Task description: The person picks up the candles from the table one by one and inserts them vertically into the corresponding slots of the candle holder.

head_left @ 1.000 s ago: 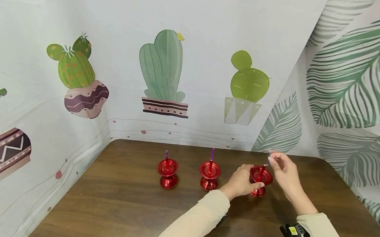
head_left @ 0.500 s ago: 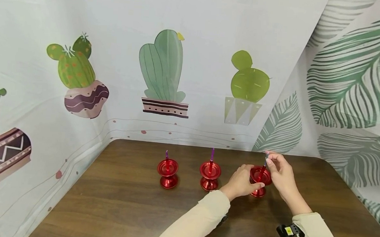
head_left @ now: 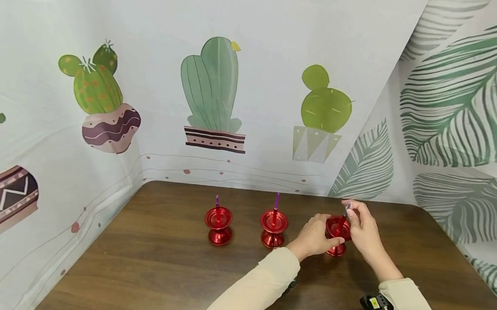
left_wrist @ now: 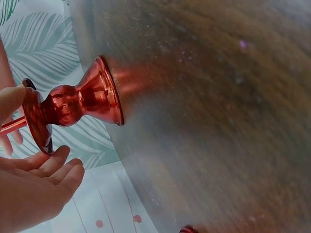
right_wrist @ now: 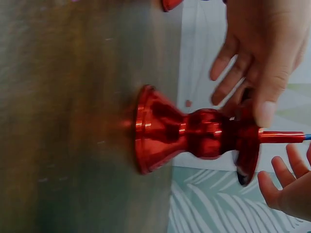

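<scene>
At the right of the head view stands a shiny red candle holder [head_left: 336,250], with a dish and an upright tube. My left hand [head_left: 315,238] grips its dish by the rim, thumb in front and fingers behind. Directly above the tube, my right hand [head_left: 365,232] pinches a thin bluish candle [head_left: 348,206] between thumb and fingertips. In the right wrist view, the candle's blue end [right_wrist: 307,137] meets the tube's mouth [right_wrist: 282,137]. The left wrist view has the flared base [left_wrist: 102,92] on the table, with left fingers [left_wrist: 60,170] at the dish.
Two similar red holders stand in a row to the left: the middle one [head_left: 273,238] bears a tall purple candle [head_left: 277,201], the far left one [head_left: 219,235] a shorter one [head_left: 217,200]. Behind the brown wooden table [head_left: 162,272] hangs a cactus-printed cloth [head_left: 268,90].
My right hand has moved left and slightly down, bringing the candle from beside the tube to its top. My left hand keeps its grip on the dish.
</scene>
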The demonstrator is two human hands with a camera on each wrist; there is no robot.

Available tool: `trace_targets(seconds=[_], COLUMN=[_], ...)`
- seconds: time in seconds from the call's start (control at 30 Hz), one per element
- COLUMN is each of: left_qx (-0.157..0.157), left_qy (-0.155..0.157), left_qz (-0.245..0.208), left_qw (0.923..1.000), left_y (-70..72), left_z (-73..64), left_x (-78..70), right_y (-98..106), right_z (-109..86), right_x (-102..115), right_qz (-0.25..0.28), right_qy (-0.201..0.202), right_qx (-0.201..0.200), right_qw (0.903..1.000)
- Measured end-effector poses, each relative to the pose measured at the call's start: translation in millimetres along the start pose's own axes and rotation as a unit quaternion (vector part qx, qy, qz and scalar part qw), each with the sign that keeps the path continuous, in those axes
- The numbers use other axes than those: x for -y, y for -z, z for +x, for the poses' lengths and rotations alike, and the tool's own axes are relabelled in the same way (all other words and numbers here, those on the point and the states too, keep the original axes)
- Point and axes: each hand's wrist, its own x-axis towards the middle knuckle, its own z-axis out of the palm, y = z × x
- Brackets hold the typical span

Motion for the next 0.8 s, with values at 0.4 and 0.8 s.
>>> trace_targets(seconds=[0.4, 0.8], left_qx=[0.001, 0.042], left_qy=[-0.002, -0.023], left_qz=[0.028, 0.042], left_qw=[0.9996, 0.9979], left_y=[0.5, 30.3], left_z=[-0.6, -26.4], left_x=[0.6, -2.2], right_y=[-3.4, 15.3], right_z=[-3.1, -12.6], right_x=[11.7, 35.5], right_qz=[-0.065, -0.139], right_qy=[0.030, -0.007], right_qx=[-0.033, 0.006], right_qw=[0.9969, 0.9902])
